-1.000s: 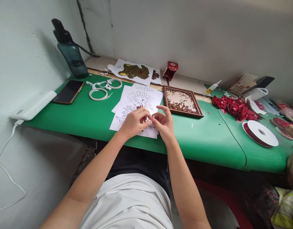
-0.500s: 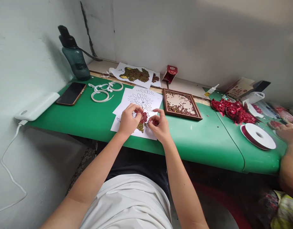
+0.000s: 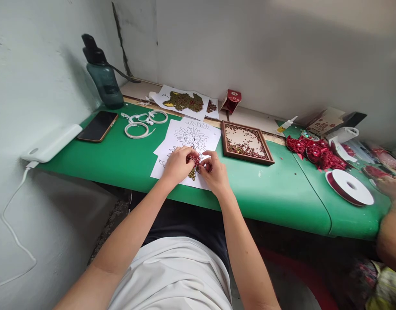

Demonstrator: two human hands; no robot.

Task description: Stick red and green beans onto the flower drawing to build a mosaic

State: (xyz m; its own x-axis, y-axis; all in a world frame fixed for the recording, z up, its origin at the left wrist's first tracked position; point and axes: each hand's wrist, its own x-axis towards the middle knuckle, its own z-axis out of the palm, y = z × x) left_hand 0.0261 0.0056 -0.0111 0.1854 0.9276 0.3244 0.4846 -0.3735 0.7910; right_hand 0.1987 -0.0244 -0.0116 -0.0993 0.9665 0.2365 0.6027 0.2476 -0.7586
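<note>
Sheets of white paper (image 3: 165, 142) with flower line drawings overlap on the green tabletop. On the nearer sheet lies a patch of red beans (image 3: 194, 160), with green beans (image 3: 192, 174) just below it. My left hand (image 3: 181, 164) rests at the patch's left side, its fingers curled and closed over the edge. From the right, my right hand (image 3: 214, 171) has thumb and fingertips pinched together at the patch, its index finger raised and bent. Whatever either pinch holds is too small or hidden to make out.
A wooden tray (image 3: 270, 162) of red and green beans is right of the paper. Behind are a bean picture (image 3: 185, 102) and a red box (image 3: 232, 101). Left are a phone (image 3: 97, 126), white cables (image 3: 136, 130) and a bottle (image 3: 104, 84). A ribbon spool (image 3: 351, 187) and another person's hand (image 3: 390, 186) are far right.
My left hand has shifted slightly right and down over the red beans, covering more of them. My right hand's fingertips have drawn nearer to it. The whole view has moved a little.
</note>
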